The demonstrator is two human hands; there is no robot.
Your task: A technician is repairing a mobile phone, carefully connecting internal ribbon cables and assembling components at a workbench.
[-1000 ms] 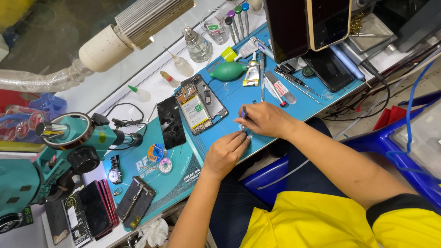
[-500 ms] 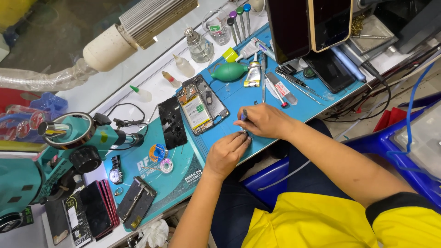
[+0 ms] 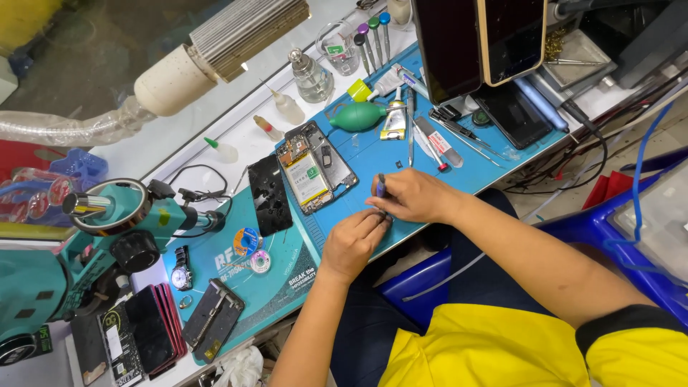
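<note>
My right hand (image 3: 412, 197) grips a small screwdriver (image 3: 380, 185) with a bluish handle, held upright over the blue work mat (image 3: 494, 161). My left hand (image 3: 352, 244) sits just below it, fingertips pinched together on a small part that is mostly hidden where the two hands meet. An opened phone (image 3: 315, 167) with its battery and board exposed lies on the mat just left of the hands. A black phone back panel (image 3: 269, 194) lies beside it.
A green air blower (image 3: 358, 116), glue tubes, tweezers and a rack of screwdrivers (image 3: 373, 36) lie at the mat's far side. Two dark screens (image 3: 480, 39) stand behind. A teal microscope (image 3: 107, 222), a wristwatch (image 3: 181, 268) and several phones (image 3: 154, 330) occupy the left.
Both hands stay at the same spot on the mat, with only slight finger movement around the screwdriver tip.
</note>
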